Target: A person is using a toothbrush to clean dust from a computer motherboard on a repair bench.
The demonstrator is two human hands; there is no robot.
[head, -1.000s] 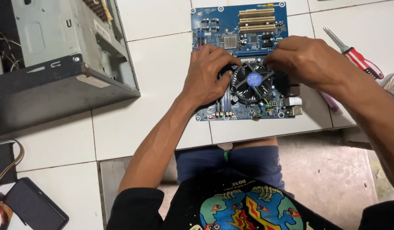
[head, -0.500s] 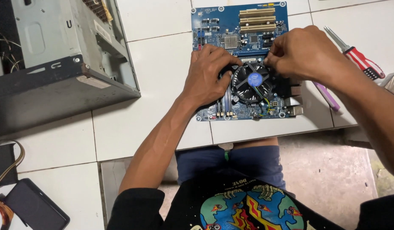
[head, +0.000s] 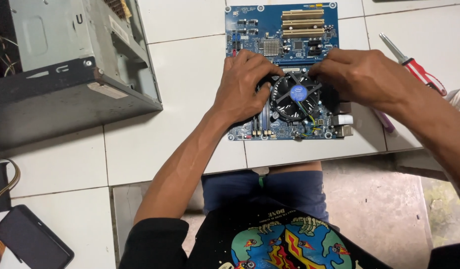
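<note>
On the blue motherboard [head: 275, 30], the left hand [head: 242, 87] lies palm down, fingers curled against the left rim of the black cooler fan [head: 294, 95]. The right hand [head: 362, 74] arches over the fan's upper-right edge, fingertips pressed together there; whether they pinch anything can't be told. The board lies flat on white tiles [head: 190, 74]. A red-handled screwdriver [head: 414, 65] sits beside the right wrist, and a grey computer case [head: 65, 65] is well apart at left.

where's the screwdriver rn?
Head view, far right: the red-handled screwdriver lies on the white tiles, right of the motherboard, just beyond the right hand.
</note>
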